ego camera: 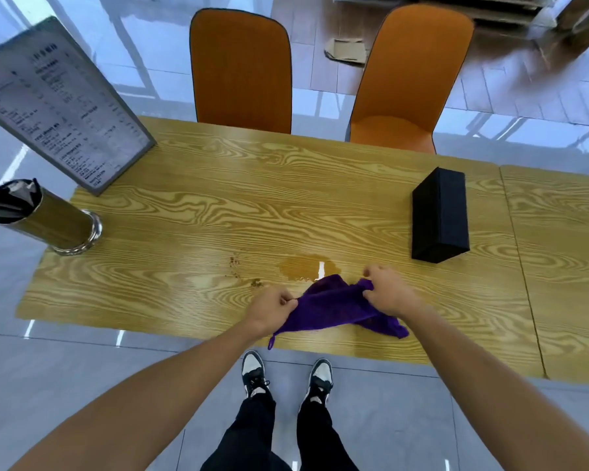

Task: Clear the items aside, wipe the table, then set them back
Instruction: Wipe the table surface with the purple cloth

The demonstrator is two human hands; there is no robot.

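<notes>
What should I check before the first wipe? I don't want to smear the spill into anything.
1. Purple cloth held by both the left hand and right hand: ok.
2. Cloth spread flat: not ok, bunched.
3. Spill reachable: ok, just beyond the cloth.
4. Crumbs located: ok, left of the spill.
5. Black box, menu stand, chopstick holder moved aside: ok.

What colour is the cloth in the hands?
Purple: the cloth shows best in the head view.
</notes>
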